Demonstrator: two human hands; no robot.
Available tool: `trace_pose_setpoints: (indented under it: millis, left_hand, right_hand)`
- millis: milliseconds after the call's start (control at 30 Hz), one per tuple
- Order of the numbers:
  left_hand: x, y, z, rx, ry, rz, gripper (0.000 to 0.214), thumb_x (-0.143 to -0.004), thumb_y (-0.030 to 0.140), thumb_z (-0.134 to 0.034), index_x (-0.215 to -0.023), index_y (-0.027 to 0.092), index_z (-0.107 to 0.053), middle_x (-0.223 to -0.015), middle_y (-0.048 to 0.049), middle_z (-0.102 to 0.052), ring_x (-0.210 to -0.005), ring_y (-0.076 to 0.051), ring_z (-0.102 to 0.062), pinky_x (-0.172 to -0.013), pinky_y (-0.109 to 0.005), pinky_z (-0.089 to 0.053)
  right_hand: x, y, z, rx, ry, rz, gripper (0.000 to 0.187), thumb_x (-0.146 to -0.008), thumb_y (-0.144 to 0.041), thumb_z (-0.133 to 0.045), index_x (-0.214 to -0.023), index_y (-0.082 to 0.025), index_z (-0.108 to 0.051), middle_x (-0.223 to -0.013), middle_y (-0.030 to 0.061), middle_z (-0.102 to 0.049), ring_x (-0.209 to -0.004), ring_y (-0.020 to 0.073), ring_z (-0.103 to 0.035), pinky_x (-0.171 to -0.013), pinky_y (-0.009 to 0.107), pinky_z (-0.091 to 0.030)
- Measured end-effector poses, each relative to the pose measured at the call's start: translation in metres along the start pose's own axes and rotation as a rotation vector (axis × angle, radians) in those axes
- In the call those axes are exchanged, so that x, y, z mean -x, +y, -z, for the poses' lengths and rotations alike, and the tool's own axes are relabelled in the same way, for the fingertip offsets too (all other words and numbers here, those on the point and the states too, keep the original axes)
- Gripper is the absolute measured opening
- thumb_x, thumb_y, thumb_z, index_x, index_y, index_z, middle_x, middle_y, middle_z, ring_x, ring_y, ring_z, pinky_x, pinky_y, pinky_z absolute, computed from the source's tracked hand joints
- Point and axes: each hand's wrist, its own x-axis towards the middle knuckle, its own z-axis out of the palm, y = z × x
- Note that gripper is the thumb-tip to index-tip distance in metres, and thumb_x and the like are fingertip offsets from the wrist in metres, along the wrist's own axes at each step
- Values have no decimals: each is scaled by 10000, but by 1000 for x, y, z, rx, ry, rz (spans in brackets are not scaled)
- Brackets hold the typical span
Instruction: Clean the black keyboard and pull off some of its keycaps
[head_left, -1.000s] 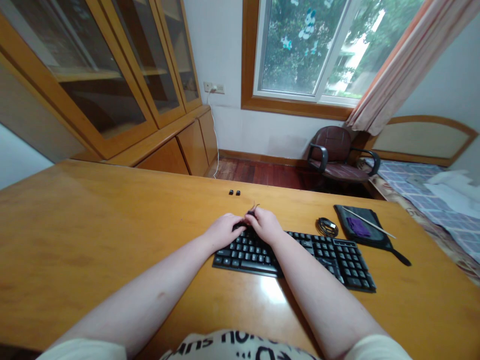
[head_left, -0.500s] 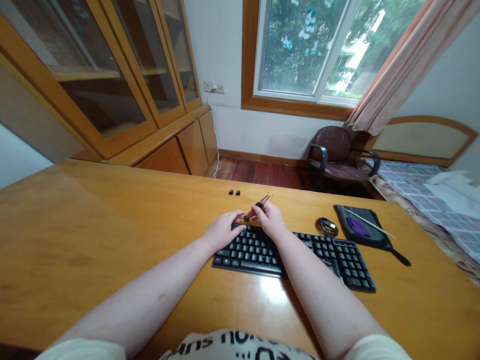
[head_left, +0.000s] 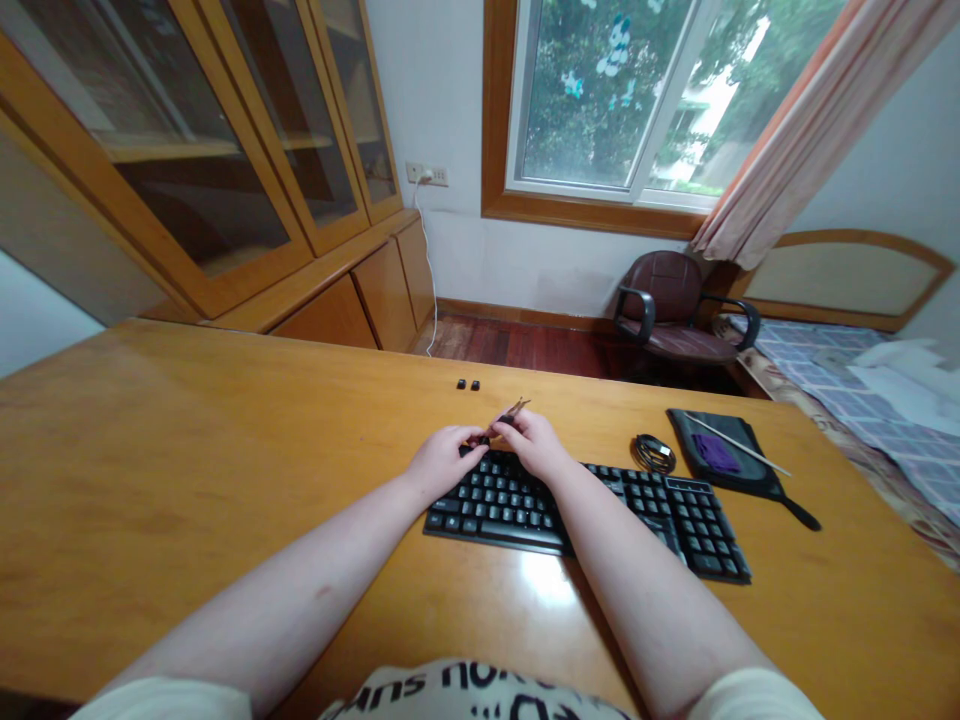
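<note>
Two black keycaps (head_left: 475,385) side by side on wooden surface (head_left: 225,480) in head view, beyond black keyboard (head_left: 495,500). Right hand (head_left: 536,445) at keyboard's far edge, grip closed on wire keycap puller (head_left: 519,406), prongs angled away. Left hand (head_left: 442,460) at far left corner, fingers curled; cannot tell whether its grip has small dark piece (head_left: 484,441) between hands. Coiled cable (head_left: 654,454) near keyboard's far right.

Forearms (head_left: 330,585) angle inward — left hand (head_left: 444,460) just beside right hand (head_left: 537,444), fingers (head_left: 474,458) bent.

Bright window (head_left: 589,105), glare on desk (head_left: 546,580)
</note>
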Motion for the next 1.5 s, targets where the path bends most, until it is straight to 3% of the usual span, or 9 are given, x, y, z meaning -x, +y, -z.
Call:
trace_pose_setpoints:
  millis: [167, 300, 400, 600, 833, 933, 1133, 1333, 1500]
  left_hand:
    - [2, -5, -1, -37, 66, -20, 208, -795, 279, -528, -940, 195, -651, -863, -41, -687, -813, -183, -615, -771, -322, -479]
    - [1, -3, 0, -67, 45, -45, 204, -786, 249, -528, -935, 197, -657, -871, -44, -688, -814, -184, -619, -769, -318, -482]
    - [0, -2, -1, -34, 31, -33, 211, -773, 230, -536, -942, 188, -654, -893, -50, -686, -839, -192, -620, -786, -331, -484]
    - [-5, -9, -4, 325, 12, 82, 236, -761, 304, -577, -950, 179, -645, -958, -52, -690, -882, -187, -627, -834, -351, -486]
    - [-8, -18, -1, 714, -5, 237, 309, -606, 318, -709, -847, 149, -615, -873, -65, -702, -831, -200, -644, -819, -371, -483]
    - [-9, -21, 2, 786, 31, 247, 266, -630, 355, -695, -776, 153, -600, -803, -42, -693, -780, -179, -638, -782, -343, -486]
    - [-10, -20, 4, 682, -27, 261, 234, -662, 366, -670, -701, 150, -590, -680, -5, -645, -656, -143, -596, -687, -301, -483]
    - [-8, -14, -1, 624, 7, 187, 203, -675, 321, -657, -755, 154, -575, -766, -26, -650, -755, -166, -618, -775, -338, -489]
    - [-5, -14, -2, 420, 57, 62, 286, -650, 260, -693, -898, 170, -585, -936, -48, -645, -915, -187, -606, -878, -368, -471]
  right_hand:
    - [-1, -5, 2, 16, -72, 56, 164, -841, -229, -495, -823, -171, -648, -801, 23, -645, -802, 147, -593, -779, 275, -444]
    - [0, -7, -1, 2, -149, 80, 168, -852, -229, -489, -853, -172, -647, -844, 30, -650, -829, 149, -593, -803, 280, -439]
    - [1, -7, -4, 27, -138, 63, 173, -856, -244, -485, -859, -169, -641, -862, 38, -654, -845, 156, -595, -810, 288, -440]
    - [-1, -1, -4, -88, -54, -1, 183, -859, -267, -469, -833, -171, -622, -814, 33, -661, -818, 153, -614, -803, 295, -459]
    - [-2, 4, -8, -459, -72, -151, 233, -823, -409, -505, -854, -183, -552, -785, 37, -670, -813, 174, -644, -738, 309, -509]
    - [-1, 3, -7, -525, -106, -132, 269, -804, -454, -522, -843, -189, -554, -803, 36, -666, -826, 176, -642, -766, 324, -507]
    - [1, 9, -8, -471, -139, -90, 229, -809, -400, -540, -831, -176, -582, -830, 34, -660, -821, 164, -627, -788, 323, -494]
    - [0, 9, -8, -452, -109, -175, 231, -791, -397, -548, -821, -169, -574, -810, 28, -651, -752, 149, -624, -725, 309, -515]
    - [0, 8, -10, -518, -57, -214, 258, -782, -424, -550, -833, -171, -563, -832, 34, -651, -802, 156, -628, -711, 299, -522]
